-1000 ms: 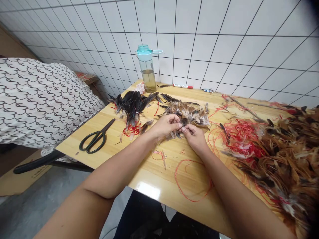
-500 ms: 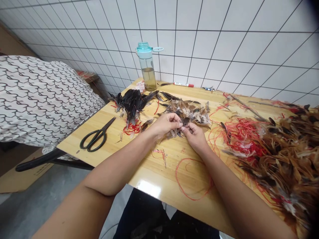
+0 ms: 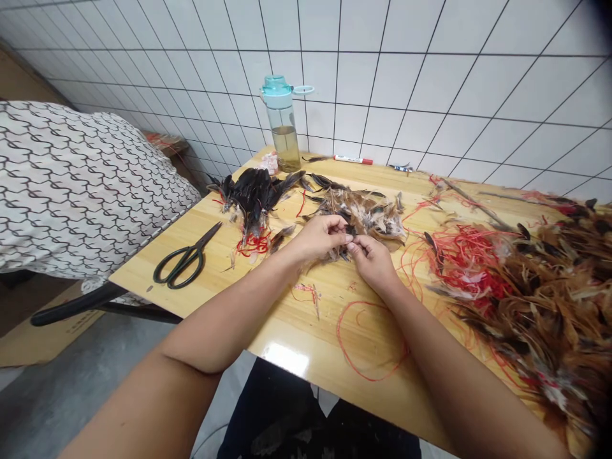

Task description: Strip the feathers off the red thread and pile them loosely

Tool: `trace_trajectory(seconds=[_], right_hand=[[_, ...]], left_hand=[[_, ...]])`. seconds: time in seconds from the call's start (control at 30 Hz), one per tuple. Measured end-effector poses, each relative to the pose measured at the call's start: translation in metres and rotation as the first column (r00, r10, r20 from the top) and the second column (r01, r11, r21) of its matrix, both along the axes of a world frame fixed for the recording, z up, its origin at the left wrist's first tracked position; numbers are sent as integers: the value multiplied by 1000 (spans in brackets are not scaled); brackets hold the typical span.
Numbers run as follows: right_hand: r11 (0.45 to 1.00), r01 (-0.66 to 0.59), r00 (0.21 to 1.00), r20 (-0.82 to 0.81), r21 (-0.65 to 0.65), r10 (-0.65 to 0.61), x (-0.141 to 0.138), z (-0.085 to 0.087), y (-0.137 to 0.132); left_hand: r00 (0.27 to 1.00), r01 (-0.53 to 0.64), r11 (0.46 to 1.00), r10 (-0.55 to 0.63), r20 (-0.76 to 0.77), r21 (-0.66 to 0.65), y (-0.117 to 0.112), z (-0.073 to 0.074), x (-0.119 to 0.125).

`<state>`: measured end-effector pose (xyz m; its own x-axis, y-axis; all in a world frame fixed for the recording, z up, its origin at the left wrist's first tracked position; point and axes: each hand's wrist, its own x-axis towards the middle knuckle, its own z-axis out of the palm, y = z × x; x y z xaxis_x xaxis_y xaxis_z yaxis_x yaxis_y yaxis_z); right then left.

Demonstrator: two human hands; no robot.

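Near the middle of the table, my left hand and my right hand meet fingertip to fingertip. Both are closed in a pinch on a small dark feather, whose lower part my fingers hide. Just behind them lies a loose pile of tan and white feathers. To the left of it is a bunch of black feathers, with red string at its near end. A loop of red thread rests on the wood, close to my right forearm.
Black-handled scissors lie at the table's left. A water bottle stands at the back near a red-capped marker. Tangled red string and a big heap of brown feathers cover the right side. Patterned cloth hangs left.
The dark feather has shifted slightly left between my fingertips and shows less. My hands keep nearly the same place, still pinched together. The whole view has moved a little.
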<state>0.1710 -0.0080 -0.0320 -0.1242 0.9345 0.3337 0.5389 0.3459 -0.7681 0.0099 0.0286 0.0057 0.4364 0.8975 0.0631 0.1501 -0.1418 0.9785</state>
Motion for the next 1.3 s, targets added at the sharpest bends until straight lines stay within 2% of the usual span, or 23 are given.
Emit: trace_trajectory(seconds=[0.07,0.17,0.27,0.33,0.37,0.43,0.5,0.57,0.67,0.73,0.8,0.87,1.0,1.13,1.2,1.3], right_hand=[[999,-26,996,-85,-34,23,1,0,1],[997,-69,990,-128,-45,63,3,1,3],[994,-101,986,-140,-35,95,4,1,4],[995,-79,985,-159,-62,68,4,1,4],[995,-62,984,-169,-83,48,4,2,3],[992,-41,981,-192,-118,18,4,4,2],[991,-34,977,-211,-127,6,4,6,1],[991,-27,978,-210,-128,0,4,8,0],[989,-13,984,-180,-144,-13,4,8,0],[989,-5,988,-155,-148,-19,4,7,0],[991,0,991,-129,-137,-18,4,7,0],[992,2,994,-105,-124,-15,3,7,0],[992,14,996,-81,-126,-24,3,9,-1],[993,17,997,-70,-116,-26,2,10,-2],[995,23,997,-66,-101,-30,2,9,-2],[994,29,996,-79,-101,-37,3,8,-1]], left_hand=[[1000,-7,1000,7,-1,11,2,-1,-2],[1000,-14,1000,14,-22,11,2,0,-3],[998,58,998,-58,-27,-33,0,5,-3],[997,64,998,-65,-51,-19,0,9,-6],[996,28,999,-26,-87,22,1,12,-9],[970,-104,979,139,-200,175,4,19,-17],[876,-197,911,330,-353,362,8,26,-29],[729,-169,873,423,-538,458,12,32,-43],[519,-85,915,377,-767,393,19,35,-60],[457,-18,954,273,-846,299,21,34,-64],[448,75,974,158,-880,213,21,31,-60],[437,140,975,95,-895,172,18,28,-53],[422,121,976,116,-899,182,14,24,-43],[453,87,981,117,-884,174,17,28,-51],[507,30,968,200,-838,249,18,31,-57],[698,-150,916,365,-616,373,19,34,-61]])
